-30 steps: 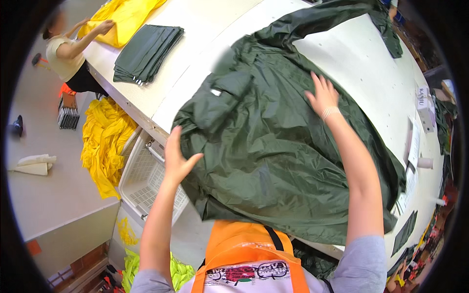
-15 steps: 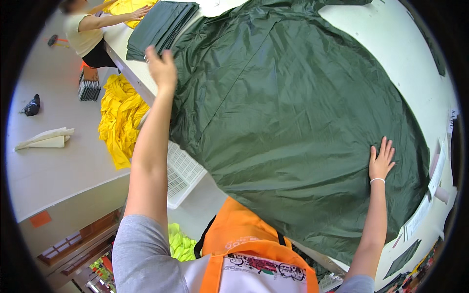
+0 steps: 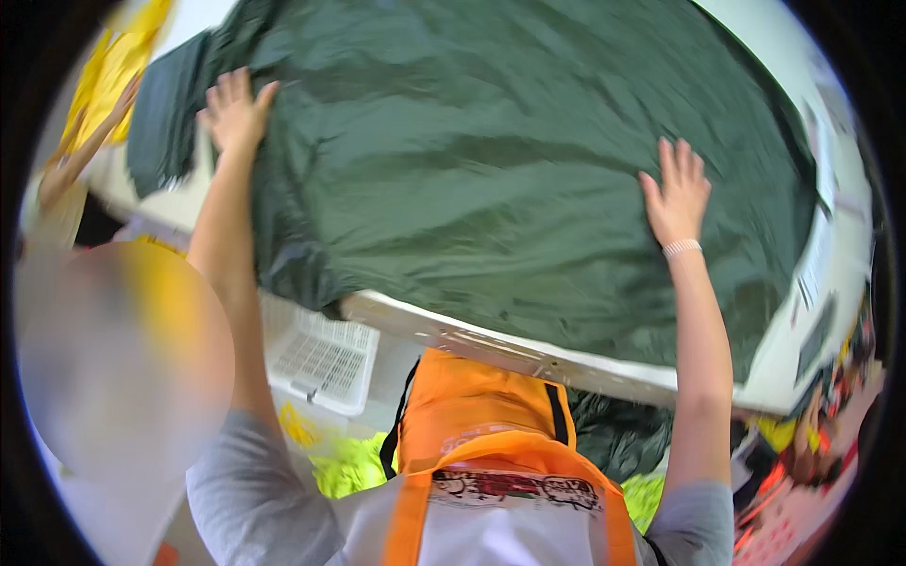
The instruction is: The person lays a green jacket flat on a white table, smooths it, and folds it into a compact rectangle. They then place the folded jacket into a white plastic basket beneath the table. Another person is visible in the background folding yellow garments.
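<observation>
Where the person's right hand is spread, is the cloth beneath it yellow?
No, the right hand is spread over dark green fabric, while the yellow cloth is at the picture's upper left.

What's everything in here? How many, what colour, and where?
Spread cloth: one, dark green, on table
Table: one, white, ahead
Folded stack: one, dark green, upper left
Fabric: one, yellow, top left
Basket: one, white, below table, left
Fabric patches: two, lime, beside apron
Bundle: one, dark green, right of apron
Co-worker: one, pale top, far left
Blurred jumble: uncountable, mixed colours, lower right
Apron: one, orange, worn
Bracelet: one, pale, right wrist
Left hand: one, bare, cloth's left edge
Right hand: one, bare, cloth's right part
</observation>
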The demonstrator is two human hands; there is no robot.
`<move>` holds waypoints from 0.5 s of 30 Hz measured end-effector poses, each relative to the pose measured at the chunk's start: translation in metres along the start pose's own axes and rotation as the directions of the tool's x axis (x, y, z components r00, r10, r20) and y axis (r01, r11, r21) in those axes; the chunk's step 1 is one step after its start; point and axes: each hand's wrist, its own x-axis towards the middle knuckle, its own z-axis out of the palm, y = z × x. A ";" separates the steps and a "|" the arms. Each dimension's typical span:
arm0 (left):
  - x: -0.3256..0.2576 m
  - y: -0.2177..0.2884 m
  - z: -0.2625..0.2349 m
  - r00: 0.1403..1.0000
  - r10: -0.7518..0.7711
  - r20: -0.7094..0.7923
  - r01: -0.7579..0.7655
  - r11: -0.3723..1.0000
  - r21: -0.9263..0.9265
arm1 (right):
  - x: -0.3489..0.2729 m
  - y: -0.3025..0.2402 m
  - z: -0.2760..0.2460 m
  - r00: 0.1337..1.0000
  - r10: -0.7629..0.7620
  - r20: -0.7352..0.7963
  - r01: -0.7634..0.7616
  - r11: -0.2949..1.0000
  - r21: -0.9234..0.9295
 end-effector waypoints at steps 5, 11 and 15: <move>-0.085 0.095 -0.117 0.964 0.218 -0.150 -0.264 0.826 -0.498 | -0.082 -0.020 -0.034 0.980 0.187 0.067 -0.192 0.978 0.082; -0.243 0.100 -0.160 0.864 0.484 0.136 -0.348 0.772 -0.532 | -0.232 0.041 -0.032 0.736 0.641 0.215 -0.642 0.763 -0.075; -0.261 0.080 -0.167 0.839 0.519 0.164 -0.367 0.762 -0.534 | -0.288 0.088 -0.061 0.763 0.591 0.263 -0.605 0.795 -0.030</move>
